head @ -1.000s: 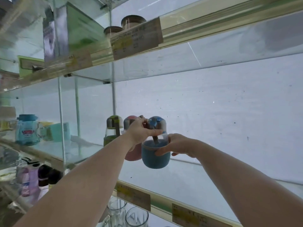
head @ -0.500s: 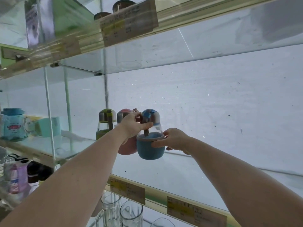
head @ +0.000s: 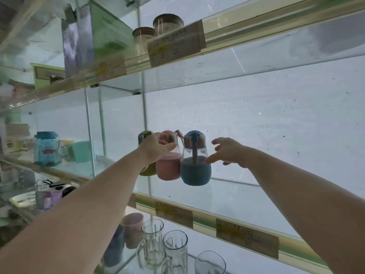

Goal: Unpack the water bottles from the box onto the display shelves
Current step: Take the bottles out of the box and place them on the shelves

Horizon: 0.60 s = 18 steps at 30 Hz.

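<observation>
On the glass shelf (head: 227, 196), three bottles (head: 195, 171).

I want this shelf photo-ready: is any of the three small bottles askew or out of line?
Nothing stands out. The green bottle, pink bottle and blue bottle stand upright, side by side. The left hand covers part of the pink bottle.

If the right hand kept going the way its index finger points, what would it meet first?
Probably the blue bottle: the right hand is open, its index fingertip pointing left at the bottle's sleeve rim, at or nearly touching it; depth is unclear.
</observation>
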Tool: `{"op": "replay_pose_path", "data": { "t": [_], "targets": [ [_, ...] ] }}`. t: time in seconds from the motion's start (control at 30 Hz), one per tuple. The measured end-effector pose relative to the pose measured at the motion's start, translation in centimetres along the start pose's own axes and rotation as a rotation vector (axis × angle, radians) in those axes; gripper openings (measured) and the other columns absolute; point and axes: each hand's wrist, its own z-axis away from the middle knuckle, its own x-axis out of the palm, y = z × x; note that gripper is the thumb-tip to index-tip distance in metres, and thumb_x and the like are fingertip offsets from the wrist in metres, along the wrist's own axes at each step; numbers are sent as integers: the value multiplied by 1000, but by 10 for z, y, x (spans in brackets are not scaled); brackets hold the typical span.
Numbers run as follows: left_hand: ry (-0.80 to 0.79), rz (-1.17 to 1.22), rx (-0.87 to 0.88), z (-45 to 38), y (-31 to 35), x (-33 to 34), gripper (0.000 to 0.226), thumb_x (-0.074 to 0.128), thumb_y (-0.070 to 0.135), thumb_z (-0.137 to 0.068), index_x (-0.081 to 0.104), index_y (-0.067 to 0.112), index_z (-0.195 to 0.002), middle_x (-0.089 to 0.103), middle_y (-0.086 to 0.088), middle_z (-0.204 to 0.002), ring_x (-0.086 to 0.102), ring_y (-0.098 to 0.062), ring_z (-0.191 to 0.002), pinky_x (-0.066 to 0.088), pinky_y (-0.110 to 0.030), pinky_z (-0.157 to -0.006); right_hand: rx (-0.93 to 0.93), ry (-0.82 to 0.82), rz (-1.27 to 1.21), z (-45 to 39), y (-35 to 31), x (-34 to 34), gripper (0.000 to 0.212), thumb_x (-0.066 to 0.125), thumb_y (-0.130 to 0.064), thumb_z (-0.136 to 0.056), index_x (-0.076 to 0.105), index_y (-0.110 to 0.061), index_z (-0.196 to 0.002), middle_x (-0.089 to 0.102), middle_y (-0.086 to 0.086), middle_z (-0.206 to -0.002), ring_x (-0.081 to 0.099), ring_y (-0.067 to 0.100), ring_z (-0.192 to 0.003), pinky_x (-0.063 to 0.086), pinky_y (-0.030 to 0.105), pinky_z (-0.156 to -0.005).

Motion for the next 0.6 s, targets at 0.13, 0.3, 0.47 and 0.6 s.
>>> {"op": "replay_pose_path", "data": {
  "t": [0.13, 0.3, 0.47, 0.6],
  "targets": [
    [11, -12, -77, 21, -19, -37, 48, 65, 18, -85, 49, 8, -129, 55, -14, -124, 52, -30, -115, 44, -39, -99, -147, 213, 105, 12, -32, 7, 56, 66, -14, -83, 46, -9, -134, 54, 10, -128, 53, 25, -114, 43, 27, -86],
    [11, -38, -179, 61, -54, -88, 43, 61, 16, -88, 48, 9, -129, 58, -9, -112, 55, -24, -103, 46, -33, -90, -159, 406, 157, 9, -74, 50, 30, 53, -18, -89, 62, -4, -114, 58, 14, -120, 54, 27, -110, 43, 27, -82],
    [3, -76, -301, 109, -97, -140, 40, 63, 16, -87, 51, 4, -123, 60, -5, -96, 57, -17, -79, 48, -19, -60, 32, 447, 147, 12, -90, 103, 37, 52, -22, -90, 50, -2, -122, 45, 17, -125, 51, 32, -108, 44, 38, -85],
    [54, -88, -355, 132, -122, -162, 38, 61, 16, -89, 52, 8, -125, 61, -15, -113, 59, -24, -95, 50, -32, -75, 131, 421, 109, 12, -88, 118, 41, 52, -22, -92, 46, 3, -125, 47, 22, -125, 52, 32, -105, 41, 33, -76]
  ]
}}
